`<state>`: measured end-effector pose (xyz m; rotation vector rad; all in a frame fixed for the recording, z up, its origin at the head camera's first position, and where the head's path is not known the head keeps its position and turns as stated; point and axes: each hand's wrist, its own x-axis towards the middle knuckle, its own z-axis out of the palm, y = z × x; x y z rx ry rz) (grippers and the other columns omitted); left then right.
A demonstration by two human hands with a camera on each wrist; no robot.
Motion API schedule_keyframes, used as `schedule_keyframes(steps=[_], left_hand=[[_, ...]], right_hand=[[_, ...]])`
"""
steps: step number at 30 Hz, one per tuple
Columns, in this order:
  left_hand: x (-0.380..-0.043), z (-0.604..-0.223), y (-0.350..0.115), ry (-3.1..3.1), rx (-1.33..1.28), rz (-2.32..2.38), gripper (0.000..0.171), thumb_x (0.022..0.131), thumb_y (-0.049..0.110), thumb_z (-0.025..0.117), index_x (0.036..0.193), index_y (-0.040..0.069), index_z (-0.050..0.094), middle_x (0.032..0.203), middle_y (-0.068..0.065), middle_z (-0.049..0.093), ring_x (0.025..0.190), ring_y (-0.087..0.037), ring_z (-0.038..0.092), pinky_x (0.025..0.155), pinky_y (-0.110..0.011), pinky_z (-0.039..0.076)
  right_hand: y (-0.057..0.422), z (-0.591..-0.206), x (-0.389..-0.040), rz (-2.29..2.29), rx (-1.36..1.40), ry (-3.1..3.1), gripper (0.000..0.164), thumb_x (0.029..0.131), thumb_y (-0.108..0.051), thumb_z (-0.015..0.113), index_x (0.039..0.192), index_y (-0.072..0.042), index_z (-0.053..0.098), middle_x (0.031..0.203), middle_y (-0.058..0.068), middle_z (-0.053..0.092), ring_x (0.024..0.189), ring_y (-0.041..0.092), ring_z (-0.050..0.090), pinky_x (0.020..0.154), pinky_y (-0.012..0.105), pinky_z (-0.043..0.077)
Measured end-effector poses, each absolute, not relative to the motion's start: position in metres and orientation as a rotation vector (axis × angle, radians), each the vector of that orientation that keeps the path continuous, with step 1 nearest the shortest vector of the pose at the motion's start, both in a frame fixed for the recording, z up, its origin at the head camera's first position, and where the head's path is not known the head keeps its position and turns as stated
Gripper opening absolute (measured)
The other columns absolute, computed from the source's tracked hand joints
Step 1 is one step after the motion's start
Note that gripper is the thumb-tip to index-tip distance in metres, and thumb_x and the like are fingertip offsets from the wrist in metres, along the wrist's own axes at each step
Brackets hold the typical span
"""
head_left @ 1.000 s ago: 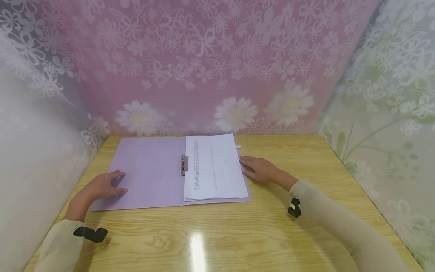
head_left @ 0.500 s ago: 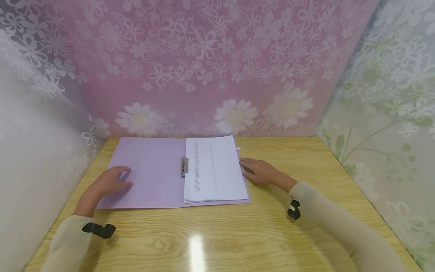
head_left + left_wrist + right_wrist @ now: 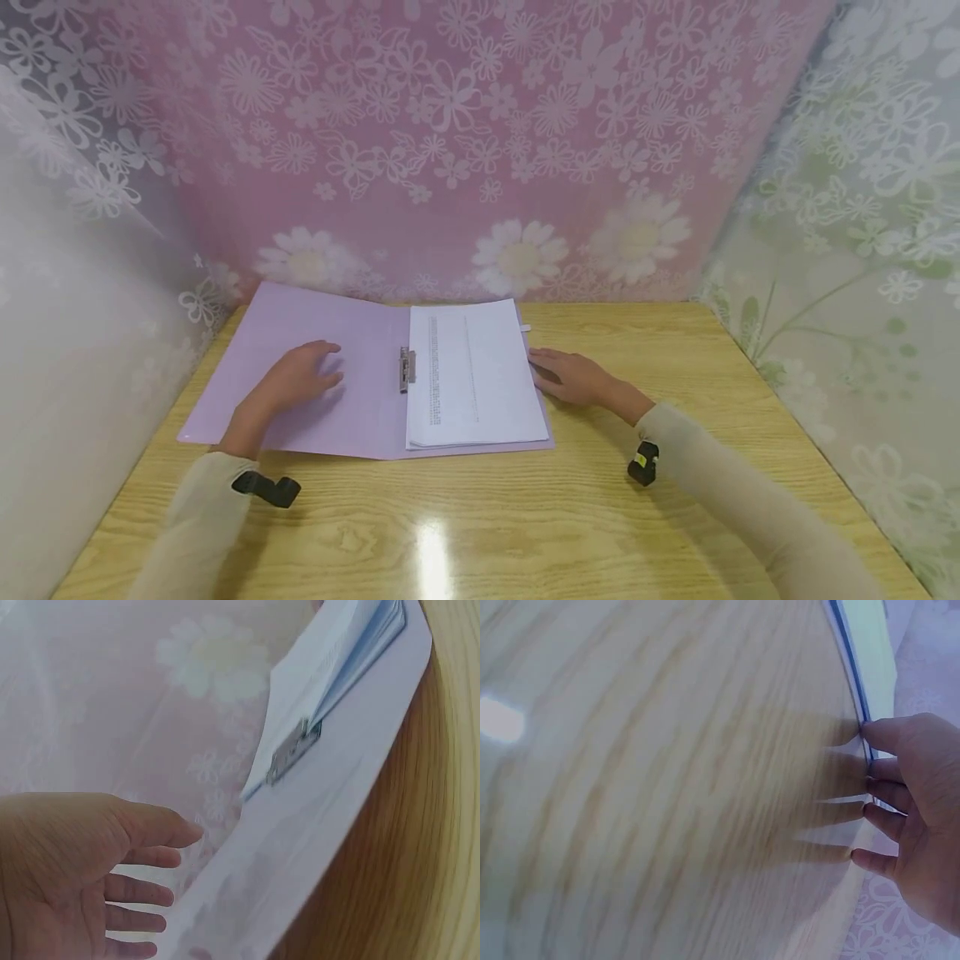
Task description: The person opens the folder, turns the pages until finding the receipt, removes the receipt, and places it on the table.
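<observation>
A purple folder (image 3: pixel 330 425) lies spread out, its left cover raised a little off the table along the outer side. A metal clip (image 3: pixel 407 369) sits near its spine, and a stack of printed white sheets (image 3: pixel 487 375) covers the right half. Above the inner face of the left cover is my left hand (image 3: pixel 296 375), thumb and fingers extended and apart; the left wrist view shows nothing in that hand (image 3: pixel 82 870). My right hand (image 3: pixel 573 377) rests at the folder's right edge. In the right wrist view its fingertips (image 3: pixel 870 855) touch that edge.
The folder is on a wood-grain table (image 3: pixel 480 517) with a bright glare spot near the front. A pink flowered backdrop (image 3: pixel 450 167) stands behind, with pale flowered panels at both sides. A small white tab (image 3: pixel 526 327) sticks out at the folder's right edge.
My left hand has moved right from the folder's left edge to over its left cover. That cover's outer side has risen and shifted left. The right hand has stayed at the right edge.
</observation>
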<state>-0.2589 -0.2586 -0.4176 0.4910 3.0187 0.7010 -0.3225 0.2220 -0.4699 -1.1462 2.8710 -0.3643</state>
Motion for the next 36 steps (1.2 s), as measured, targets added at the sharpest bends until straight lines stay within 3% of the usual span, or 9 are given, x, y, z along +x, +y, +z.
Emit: schedule_keyframes(steps=[6, 14, 21, 25, 31, 36], left_hand=[[-0.261, -0.419, -0.209, 3.007, 0.589, 0.785, 0.049, 0.099, 0.016, 0.064, 0.142, -0.005, 0.054, 0.147, -0.027, 0.053, 0.140, -0.047, 0.047, 0.118, -0.059, 0.037], [-0.255, -0.424, -0.155, 2.898, 0.801, 0.782, 0.061, 0.095, 0.028, 0.074, 0.147, 0.004, 0.053, 0.153, -0.018, 0.051, 0.144, -0.040, 0.046, 0.118, -0.055, 0.039], [-0.256, -0.434, -0.138, 2.762, 0.800, 0.663, 0.078, 0.087, 0.040, 0.081, 0.152, 0.011, 0.049, 0.163, -0.014, 0.039, 0.152, -0.036, 0.035, 0.123, -0.054, 0.032], [-0.255, -0.437, -0.137, 2.715, 0.821, 0.630, 0.083, 0.084, 0.040, 0.084, 0.152, 0.010, 0.048, 0.165, -0.015, 0.035, 0.154, -0.037, 0.030, 0.124, -0.055, 0.029], [-0.255, -0.444, -0.140, 2.730, 0.861, 0.573, 0.077, 0.088, 0.042, 0.079, 0.152, 0.011, 0.048, 0.166, -0.014, 0.032, 0.155, -0.041, 0.024, 0.125, -0.060, 0.022], [-0.256, -0.446, -0.141, 2.706, 0.862, 0.539, 0.075, 0.093, 0.042, 0.074, 0.155, 0.012, 0.045, 0.168, -0.013, 0.029, 0.156, -0.041, 0.020, 0.125, -0.064, 0.015]], right_hand=[[0.218, -0.469, -0.327, -0.389, -1.088, 2.886, 0.049, 0.105, -0.023, 0.056, 0.147, 0.003, 0.051, 0.151, 0.022, 0.053, 0.140, 0.040, 0.050, 0.116, 0.054, 0.042], [0.209, -0.462, -0.342, -0.590, -0.876, 2.910, 0.040, 0.103, -0.021, 0.056, 0.136, 0.000, 0.063, 0.132, 0.019, 0.068, 0.125, 0.037, 0.064, 0.107, 0.053, 0.050], [0.203, -0.456, -0.360, -0.966, -0.676, 2.863, 0.042, 0.106, -0.021, 0.054, 0.142, 0.001, 0.057, 0.144, 0.021, 0.060, 0.132, 0.039, 0.058, 0.109, 0.058, 0.047], [0.197, -0.457, -0.371, -1.125, -0.641, 2.824, 0.044, 0.106, -0.018, 0.056, 0.144, 0.004, 0.053, 0.145, 0.023, 0.058, 0.134, 0.040, 0.056, 0.107, 0.056, 0.049], [0.187, -0.464, -0.386, -1.272, -0.656, 2.799, 0.048, 0.104, -0.016, 0.059, 0.146, 0.007, 0.050, 0.146, 0.026, 0.055, 0.135, 0.042, 0.054, 0.105, 0.054, 0.051], [0.179, -0.465, -0.392, -1.310, -0.613, 2.759, 0.055, 0.103, -0.017, 0.060, 0.150, 0.006, 0.044, 0.152, 0.026, 0.048, 0.142, 0.042, 0.046, 0.112, 0.054, 0.046]])
